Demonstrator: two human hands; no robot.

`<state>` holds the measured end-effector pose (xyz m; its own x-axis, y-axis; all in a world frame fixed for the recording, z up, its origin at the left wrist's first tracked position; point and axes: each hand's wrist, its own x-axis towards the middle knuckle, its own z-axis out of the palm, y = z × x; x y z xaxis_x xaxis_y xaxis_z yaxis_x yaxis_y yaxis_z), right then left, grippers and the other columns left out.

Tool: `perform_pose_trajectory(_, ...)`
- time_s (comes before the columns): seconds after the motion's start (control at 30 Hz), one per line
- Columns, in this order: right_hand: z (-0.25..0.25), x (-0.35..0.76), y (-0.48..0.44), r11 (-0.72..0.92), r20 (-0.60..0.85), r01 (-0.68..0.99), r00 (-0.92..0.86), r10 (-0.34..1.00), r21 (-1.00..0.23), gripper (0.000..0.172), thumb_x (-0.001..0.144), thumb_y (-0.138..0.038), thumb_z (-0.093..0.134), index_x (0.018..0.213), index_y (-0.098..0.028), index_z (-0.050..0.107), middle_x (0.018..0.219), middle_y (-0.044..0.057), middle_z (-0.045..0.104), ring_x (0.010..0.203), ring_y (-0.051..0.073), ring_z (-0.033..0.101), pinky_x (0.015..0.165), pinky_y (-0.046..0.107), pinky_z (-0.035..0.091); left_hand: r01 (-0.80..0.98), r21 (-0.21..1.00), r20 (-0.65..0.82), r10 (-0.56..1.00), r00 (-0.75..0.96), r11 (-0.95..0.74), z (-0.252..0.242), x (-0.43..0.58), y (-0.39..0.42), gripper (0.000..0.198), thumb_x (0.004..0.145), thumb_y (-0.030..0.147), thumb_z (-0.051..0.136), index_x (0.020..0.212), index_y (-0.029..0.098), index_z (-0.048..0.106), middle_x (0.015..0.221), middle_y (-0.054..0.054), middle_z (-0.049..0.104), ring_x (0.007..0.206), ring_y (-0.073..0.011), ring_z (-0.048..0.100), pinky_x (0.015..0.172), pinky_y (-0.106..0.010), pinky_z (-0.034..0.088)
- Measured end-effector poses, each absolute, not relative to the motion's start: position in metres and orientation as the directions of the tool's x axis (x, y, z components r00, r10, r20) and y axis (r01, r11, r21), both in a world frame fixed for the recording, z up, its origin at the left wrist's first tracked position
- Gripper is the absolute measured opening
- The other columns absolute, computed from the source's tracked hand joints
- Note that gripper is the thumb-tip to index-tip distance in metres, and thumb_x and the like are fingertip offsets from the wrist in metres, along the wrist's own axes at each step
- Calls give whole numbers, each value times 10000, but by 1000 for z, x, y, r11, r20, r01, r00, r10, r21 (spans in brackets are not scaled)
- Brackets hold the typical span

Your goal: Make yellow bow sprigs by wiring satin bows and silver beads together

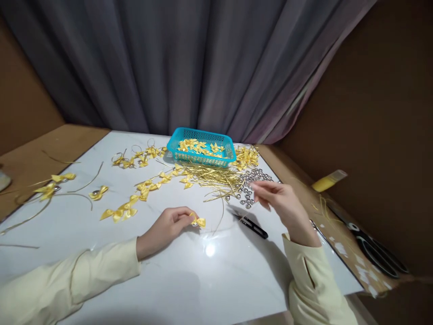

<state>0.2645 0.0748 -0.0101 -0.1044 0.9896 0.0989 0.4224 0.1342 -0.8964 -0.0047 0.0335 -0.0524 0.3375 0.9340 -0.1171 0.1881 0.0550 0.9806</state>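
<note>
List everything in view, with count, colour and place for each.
Table: one, white, brown-edged, lower frame
Curtain: one, grey-purple, at back
Side panels: two, brown, both sides
Basket: one, turquoise, table's far side
Bows: many, yellow, in, beside and left of basket
Strands: many, gold, before basket and at left
Beads: many, silver, heaped right of strands
Snips: one, black, table's centre-right
Scissors: one, black-grey, right edge
Tube: one, yellow and clear, right side
Paper scraps: several, white, right edge
Unclear object: one, white, left edge
Left hand: one, cream-sleeved, centre, pinching a yellow bow
Right hand: one, cream-sleeved, near beads, grip unclear
</note>
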Motion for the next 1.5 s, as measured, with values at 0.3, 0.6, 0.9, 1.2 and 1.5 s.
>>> perform_pose_trajectory(0.3, -54, 211, 74, 355, 58, 679, -418, 906, -643, 139, 835, -226, 591, 900, -151, 689, 580, 18, 648, 514, 129, 544, 551, 244, 402, 249, 969, -88, 933, 350, -2, -61, -6, 34, 217, 807, 307, 518, 770, 144, 656, 829, -66, 697, 832, -224, 612, 729, -294, 454)
perform_pose_trajectory(0.6, -66, 199, 105, 562, 228, 665, -524, 821, -492, 138, 761, -48, 578, 698, -171, 582, 843, 88, 596, 864, 227, 495, 777, 347, 381, 233, 970, -5, 947, 321, -74, -68, -7, 36, 191, 806, 283, 525, 831, 169, 677, 940, -72, 706, 931, -229, 613, 852, -322, 447)
perform_pose_trajectory(0.9, -19, 190, 82, 507, 323, 377, -454, 831, -775, 171, 917, -354, 472, 847, -198, 469, 721, 25, 630, 612, 124, 542, 547, 249, 415, 262, 941, 153, 960, 233, -214, -63, -10, 33, 355, 814, 296, 559, 1151, 191, 589, 963, -64, 556, 900, -208, 507, 849, -330, 385)
perform_pose_trajectory(1.2, -23, 170, 61, 2, 98, -208, -453, 886, -978, 263, 758, -380, 695, 795, -202, 504, 722, 32, 698, 607, 132, 625, 514, 238, 461, -109, 952, -168, 785, 597, 286, -55, -9, 27, 301, 790, 414, 629, 719, 125, 676, 476, 58, 374, 472, -90, 288, 505, -243, 244)
perform_pose_trajectory(1.5, -38, 177, 68, 57, 66, -45, -229, 971, -997, 244, 741, -359, 683, 733, -192, 506, 660, 15, 684, 563, 142, 647, 466, 236, 500, -373, 821, -182, 816, 549, 434, -61, -12, 41, 232, 816, 245, 633, 1037, 220, 564, 443, 80, 447, 428, -72, 350, 477, -182, 264)
